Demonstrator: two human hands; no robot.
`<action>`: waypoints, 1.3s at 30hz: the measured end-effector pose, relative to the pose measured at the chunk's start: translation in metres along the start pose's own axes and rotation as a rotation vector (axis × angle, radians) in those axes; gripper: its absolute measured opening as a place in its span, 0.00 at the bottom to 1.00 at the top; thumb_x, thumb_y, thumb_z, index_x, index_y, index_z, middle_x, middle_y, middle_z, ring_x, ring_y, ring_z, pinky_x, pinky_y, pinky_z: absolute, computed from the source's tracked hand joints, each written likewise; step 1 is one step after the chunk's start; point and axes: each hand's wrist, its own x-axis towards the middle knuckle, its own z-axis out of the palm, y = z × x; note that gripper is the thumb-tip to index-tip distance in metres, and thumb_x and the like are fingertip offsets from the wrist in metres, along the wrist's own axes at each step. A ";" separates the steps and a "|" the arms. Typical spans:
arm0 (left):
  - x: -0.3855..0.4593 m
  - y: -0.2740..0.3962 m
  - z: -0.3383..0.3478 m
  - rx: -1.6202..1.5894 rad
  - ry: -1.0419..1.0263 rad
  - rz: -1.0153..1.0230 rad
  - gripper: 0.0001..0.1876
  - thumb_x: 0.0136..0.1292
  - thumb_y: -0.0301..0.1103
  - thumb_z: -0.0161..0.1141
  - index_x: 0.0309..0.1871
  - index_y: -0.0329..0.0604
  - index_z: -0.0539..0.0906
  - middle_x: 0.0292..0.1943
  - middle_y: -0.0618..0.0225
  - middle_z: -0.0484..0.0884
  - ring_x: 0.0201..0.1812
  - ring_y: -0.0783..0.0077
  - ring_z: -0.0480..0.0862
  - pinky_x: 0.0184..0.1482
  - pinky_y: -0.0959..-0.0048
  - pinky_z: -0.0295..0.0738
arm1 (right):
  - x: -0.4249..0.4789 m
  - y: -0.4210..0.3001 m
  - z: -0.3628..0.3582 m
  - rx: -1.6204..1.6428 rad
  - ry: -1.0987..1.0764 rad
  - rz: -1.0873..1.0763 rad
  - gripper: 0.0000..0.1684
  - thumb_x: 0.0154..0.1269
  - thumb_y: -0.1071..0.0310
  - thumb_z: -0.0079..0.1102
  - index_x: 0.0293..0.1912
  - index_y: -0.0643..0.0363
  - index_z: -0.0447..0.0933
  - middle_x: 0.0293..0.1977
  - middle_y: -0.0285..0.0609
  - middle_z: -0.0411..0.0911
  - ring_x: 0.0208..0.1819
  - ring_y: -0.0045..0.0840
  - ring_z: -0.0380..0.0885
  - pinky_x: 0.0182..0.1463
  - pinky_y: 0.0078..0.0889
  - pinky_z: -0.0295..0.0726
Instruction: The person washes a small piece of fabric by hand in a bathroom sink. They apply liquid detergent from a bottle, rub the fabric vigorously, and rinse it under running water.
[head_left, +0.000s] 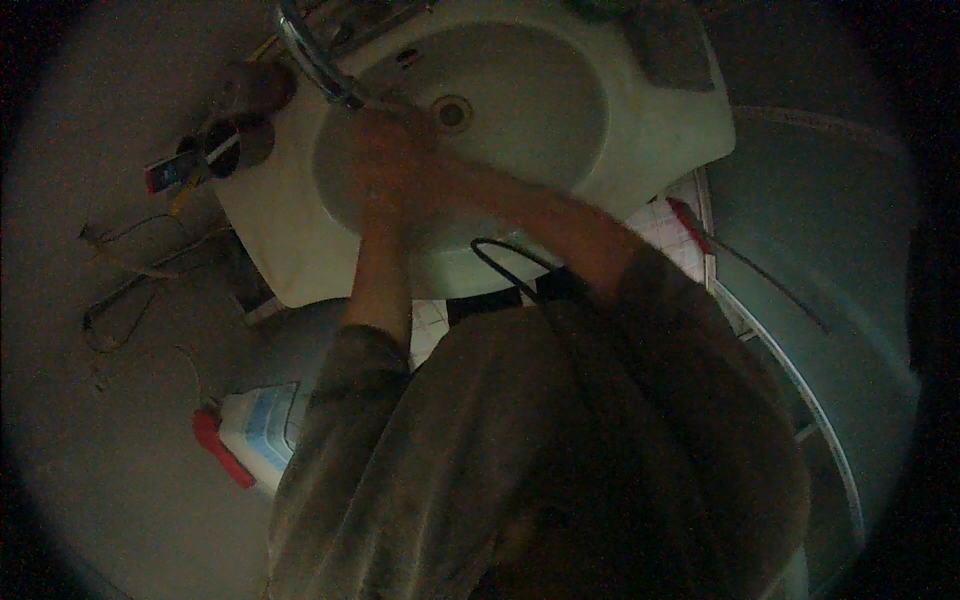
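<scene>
My left hand (381, 180) and my right hand (429, 154) meet over the left side of a white washbasin (532, 90). They overlap and are blurred in the dim light, so their fingers and anything between them cannot be made out. Right above them ends the spout of a chrome tap (319, 67). Whether water flows from it is not visible. The round drain (452, 112) lies just right of the hands, with an overflow hole (407, 57) beyond it. Long dark sleeves leave both forearms bare.
A dark cord loop (495, 246) hangs before the basin's front rim. At left are a dark cup (255, 139) and a small tube (171, 172). Lower left stands a white-and-blue container (259, 420) with a red part. A red-handled tool (690, 223) and a curved rail (810, 405) are at right.
</scene>
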 end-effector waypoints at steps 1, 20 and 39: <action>-0.009 -0.019 -0.016 0.170 0.094 0.030 0.35 0.68 0.38 0.67 0.75 0.39 0.68 0.70 0.59 0.76 0.65 0.65 0.78 0.69 0.65 0.75 | 0.018 0.005 -0.001 0.025 -0.048 0.041 0.20 0.66 0.49 0.64 0.44 0.56 0.84 0.47 0.51 0.83 0.49 0.48 0.83 0.52 0.54 0.82; -0.010 0.077 0.074 -0.252 0.395 -0.290 0.35 0.67 0.37 0.68 0.75 0.39 0.69 0.70 0.60 0.76 0.66 0.65 0.77 0.70 0.63 0.73 | 0.042 0.034 -0.024 0.032 -0.103 0.261 0.20 0.70 0.49 0.61 0.50 0.53 0.83 0.49 0.48 0.83 0.49 0.48 0.84 0.50 0.54 0.84; -0.021 0.107 0.047 -0.285 0.395 -0.292 0.33 0.69 0.38 0.65 0.75 0.40 0.70 0.70 0.61 0.77 0.66 0.63 0.77 0.71 0.61 0.73 | 0.004 -0.044 0.023 -0.128 -0.195 0.229 0.22 0.66 0.49 0.65 0.50 0.56 0.82 0.48 0.48 0.83 0.52 0.47 0.82 0.55 0.55 0.82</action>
